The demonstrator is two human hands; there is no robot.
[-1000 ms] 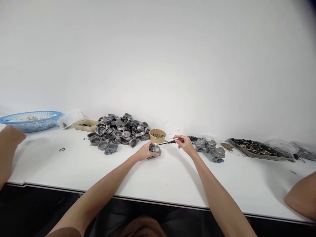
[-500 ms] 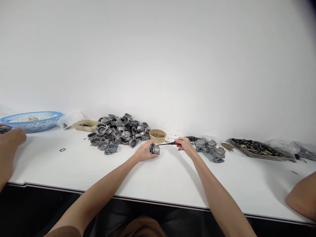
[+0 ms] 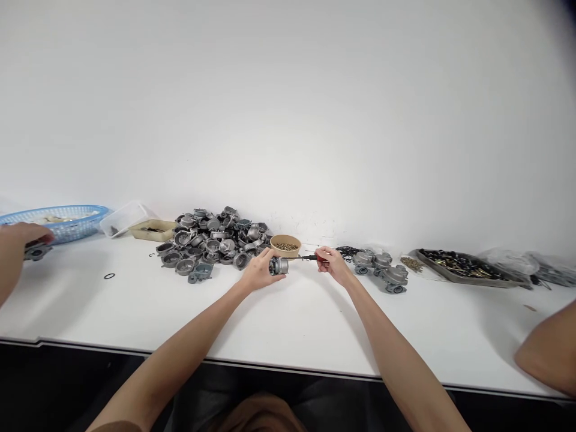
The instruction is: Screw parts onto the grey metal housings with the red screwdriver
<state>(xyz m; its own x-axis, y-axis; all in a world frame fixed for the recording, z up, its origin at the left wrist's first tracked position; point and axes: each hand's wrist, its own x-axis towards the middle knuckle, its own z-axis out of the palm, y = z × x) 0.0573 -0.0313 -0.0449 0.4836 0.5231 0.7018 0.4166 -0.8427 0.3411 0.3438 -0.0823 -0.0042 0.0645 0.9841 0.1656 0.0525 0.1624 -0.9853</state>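
Observation:
My left hand (image 3: 260,271) is closed around a grey metal carburetor (image 3: 279,266), held just above the white table in front of a round tan bowl (image 3: 285,243) of small brass parts. In my right hand (image 3: 332,262) is a screwdriver (image 3: 310,257) with a red and black handle. Its shaft lies nearly level and points left to the upper side of the carburetor; whether the tip touches is too small to tell. To the left of my left hand lies a heap of grey metal carburetor bodies (image 3: 211,245). Several assembled carburetors (image 3: 382,268) stand right of my right hand.
A black ring (image 3: 109,276) lies at left. Behind it are a blue basket (image 3: 85,227), a clear tub (image 3: 123,219) and a yellowish tray (image 3: 150,230). A dark tray (image 3: 468,275) of small parts sits right. Another person's hand (image 3: 22,237) holds a metal part; an elbow (image 3: 549,354) shows at right.
The carburetor and screwdriver have risen slightly, both still held. At far left, the other person's hand has moved right and up with a metal part. The view has shifted a little.

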